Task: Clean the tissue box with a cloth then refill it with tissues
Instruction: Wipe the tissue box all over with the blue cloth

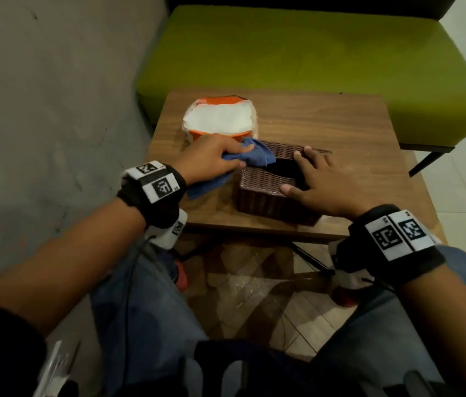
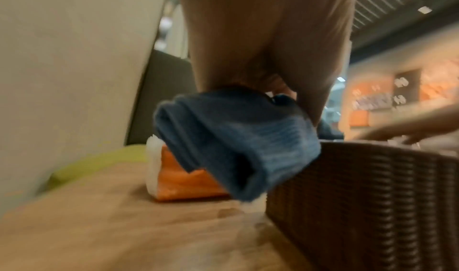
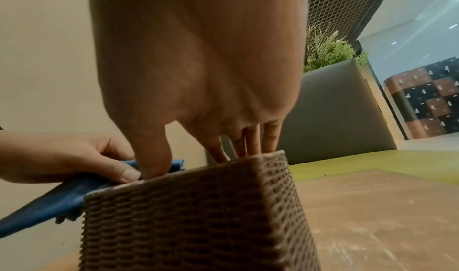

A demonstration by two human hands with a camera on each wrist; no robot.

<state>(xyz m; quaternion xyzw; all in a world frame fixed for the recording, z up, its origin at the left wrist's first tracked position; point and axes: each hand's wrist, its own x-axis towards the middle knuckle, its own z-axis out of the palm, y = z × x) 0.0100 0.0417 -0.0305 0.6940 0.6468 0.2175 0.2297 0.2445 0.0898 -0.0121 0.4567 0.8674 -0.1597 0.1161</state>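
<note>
Gripping a bunched blue cloth (image 1: 250, 157), the person's left hand (image 1: 210, 156) holds it against the top left edge of the brown woven tissue box (image 1: 266, 190), which sits on the wooden table (image 1: 355, 133). The right hand (image 1: 317, 181) rests spread on the box's top, fingers straight, beside its dark opening. An orange tissue pack (image 1: 220, 118) lies just behind the box, near the green bench (image 1: 312, 53).
</note>
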